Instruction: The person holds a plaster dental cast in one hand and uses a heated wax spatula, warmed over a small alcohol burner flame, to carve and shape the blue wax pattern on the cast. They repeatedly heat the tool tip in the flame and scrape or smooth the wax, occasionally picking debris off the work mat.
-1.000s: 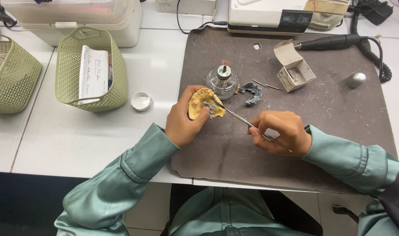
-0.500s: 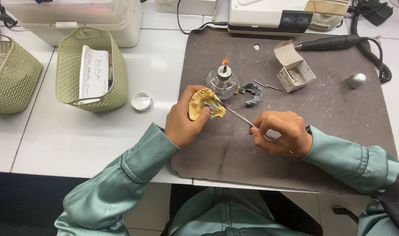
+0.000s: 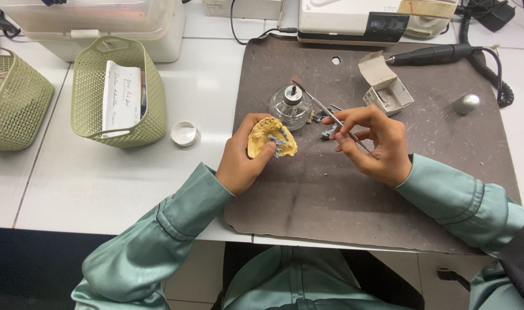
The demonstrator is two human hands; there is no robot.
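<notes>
While the head view is the only one available, it shows both hands working over a dark scuffed mat [image 3: 308, 201] on a white bench. Left hand [image 3: 242, 158]: fingers curled closed around a yellow dental cast [image 3: 272, 138], thumb across its near edge, tooth side tilted up and toward the right; grey-blue material sits on the cast's right portion. Right hand [image 3: 374, 140]: fingers pinched shut on a thin metal instrument [image 3: 325, 112], pen-style grip. Instrument long axis runs diagonally, from the hand up and to the left; its tip lies at the top of a small glass spirit lamp [image 3: 292, 106], which stands on the mat just beyond the cast. Whether a flame is lit cannot be told. Cast lies to the left of the right hand, near but apart from it; lamp is between and above the two hands, nearer the instrument tip than the cast is. Small grey-blue bits [image 3: 327, 133] rest on the mat just under the right fingers. Farther off: open small cardboard box [image 3: 386, 86], black handpiece [image 3: 431, 54] with coiled cord, green mesh basket [image 3: 117, 95] holding a paper, white round lid [image 3: 184, 133].
</notes>
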